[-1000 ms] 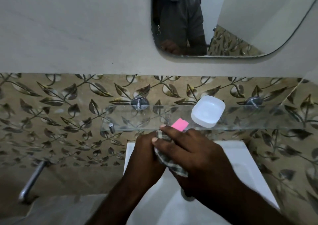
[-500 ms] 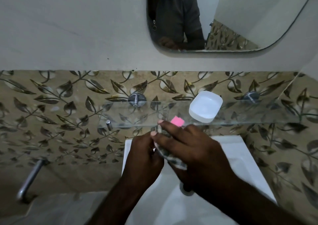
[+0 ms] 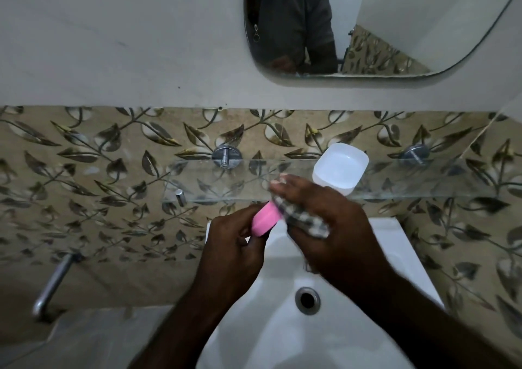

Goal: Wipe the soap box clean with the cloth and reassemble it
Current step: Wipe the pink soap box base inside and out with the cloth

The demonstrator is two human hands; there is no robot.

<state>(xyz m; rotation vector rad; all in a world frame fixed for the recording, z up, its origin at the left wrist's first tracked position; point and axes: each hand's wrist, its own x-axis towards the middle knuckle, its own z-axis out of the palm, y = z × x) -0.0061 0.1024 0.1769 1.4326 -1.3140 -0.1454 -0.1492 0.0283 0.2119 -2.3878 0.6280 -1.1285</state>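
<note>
Leaf-patterned tiles (image 3: 84, 171) are seen behind a glass shelf (image 3: 214, 185), which is fixed on round chrome brackets (image 3: 226, 155) under a mirror (image 3: 409, 29). A chrome pipe (image 3: 53, 284) is mounted on the wall at the left. On the right part of the shelf the white half of the soap box (image 3: 340, 168) is placed, open side up, and its near edge is partly covered by the right hand (image 3: 324, 227). Both hands are held above a white basin (image 3: 395, 241) with a round drain (image 3: 307, 298). A pink piece (image 3: 265, 218) is gripped by the curled fingers of the left hand (image 3: 237, 244). A checked cloth (image 3: 303, 217) is held bunched under the right fingers and is pressed on the right end of the pink piece. The pink piece is smooth, with rounded corners; the white half looks like translucent plastic.
</note>
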